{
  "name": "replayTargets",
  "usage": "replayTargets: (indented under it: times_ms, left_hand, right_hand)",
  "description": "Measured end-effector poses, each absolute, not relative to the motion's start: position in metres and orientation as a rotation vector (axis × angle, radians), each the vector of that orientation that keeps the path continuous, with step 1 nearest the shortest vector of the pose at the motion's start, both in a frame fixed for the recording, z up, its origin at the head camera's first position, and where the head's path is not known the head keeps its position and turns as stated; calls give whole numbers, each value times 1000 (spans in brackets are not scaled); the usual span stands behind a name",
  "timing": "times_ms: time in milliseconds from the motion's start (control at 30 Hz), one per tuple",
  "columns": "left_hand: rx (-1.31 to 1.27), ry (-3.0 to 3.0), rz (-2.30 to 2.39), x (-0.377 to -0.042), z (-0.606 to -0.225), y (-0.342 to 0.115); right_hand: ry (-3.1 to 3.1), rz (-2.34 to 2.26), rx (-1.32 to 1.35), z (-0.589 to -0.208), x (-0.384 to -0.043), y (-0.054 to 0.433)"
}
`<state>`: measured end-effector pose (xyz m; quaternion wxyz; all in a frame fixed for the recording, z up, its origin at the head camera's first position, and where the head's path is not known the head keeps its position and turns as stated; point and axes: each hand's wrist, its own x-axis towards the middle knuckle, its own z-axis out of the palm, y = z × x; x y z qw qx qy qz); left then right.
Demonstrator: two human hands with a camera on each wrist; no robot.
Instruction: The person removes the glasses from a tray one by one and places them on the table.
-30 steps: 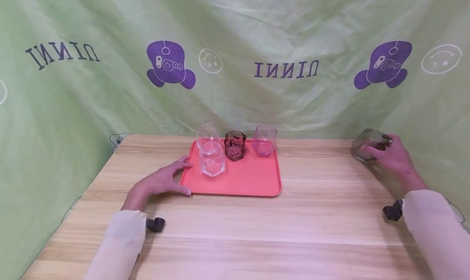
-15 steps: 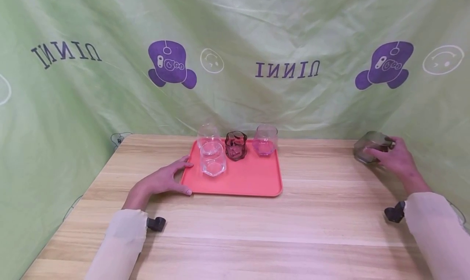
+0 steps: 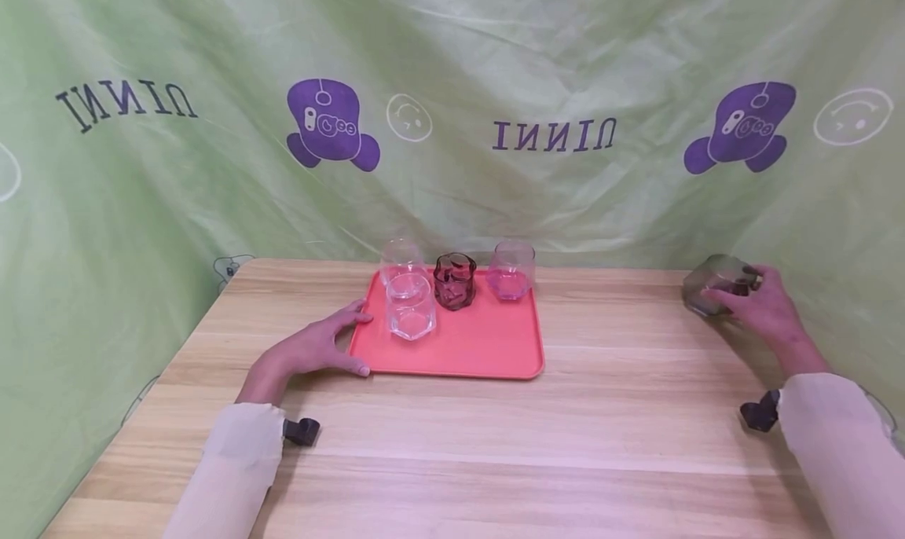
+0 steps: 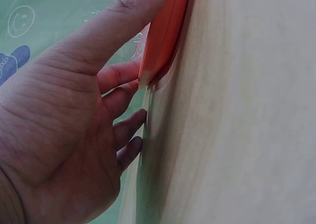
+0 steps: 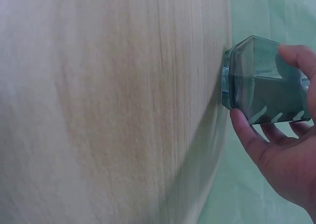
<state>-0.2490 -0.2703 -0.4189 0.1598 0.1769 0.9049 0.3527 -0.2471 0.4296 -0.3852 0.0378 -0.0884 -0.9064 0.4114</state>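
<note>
At the far right of the table, my right hand [image 3: 767, 307] grips a grey-green faceted glass [image 3: 710, 287]. Its fingers wrap the side of the glass [image 5: 269, 81] in the right wrist view, where the base is at the tabletop. My left hand [image 3: 314, 346] is spread at the left edge of a red tray [image 3: 488, 350], its thumb near the front corner. The left wrist view shows the thumb and a finger against the tray's rim [image 4: 165, 34]. Standing on the tray are two clear glasses [image 3: 412, 319] [image 3: 401, 260], a dark wavy glass [image 3: 455, 281] and a pinkish glass [image 3: 511, 272].
The wooden table [image 3: 452, 460] reaches back to a green cloth [image 3: 452, 193] with purple prints, which also hangs at both sides. A thin cable [image 3: 229, 268] lies by the back left corner. Bare tabletop lies between the tray and the right hand.
The right hand and the grey-green glass have shifted very slightly down and to the right in the head view. The left hand stays at the tray, and the glasses on it look unmoved.
</note>
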Motion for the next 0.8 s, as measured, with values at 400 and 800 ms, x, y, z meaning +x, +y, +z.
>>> replayTargets:
  times_ms: [400, 800]
  left_hand:
    - [514, 2589, 1021, -251, -422, -272]
    - [556, 2596, 1018, -251, -420, -269]
  right_hand:
    - [-2762, 1262, -251, -392, -249, 430]
    - [-2647, 1104, -239, -384, -249, 415]
